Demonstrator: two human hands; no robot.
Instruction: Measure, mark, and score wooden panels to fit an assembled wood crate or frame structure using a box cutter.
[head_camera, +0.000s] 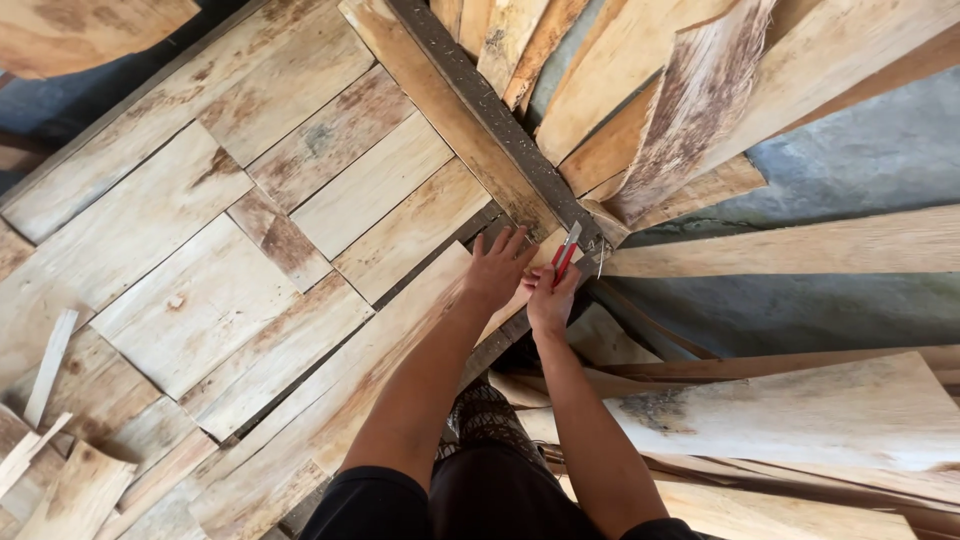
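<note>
At the frame corner, the right hand (551, 300) pinches a red utility knife (565, 252); the left hand (497, 268) presses spread fingers on thin, brittle-looking veneer sheet (420, 300), best held flat.

The left hand (497, 268) is pressing flat, fingers spread, on a pale wood veneer sheet (400, 330). Just beside its fingertips, the right hand (551, 298) is gripping a red utility knife (566, 252), blade pointing away from the fingers toward a dark metal straightedge (500, 125). Beyond the fingers, loose veneer strips (690, 110) are lying fanned over a grey floor (860, 160).
</note>
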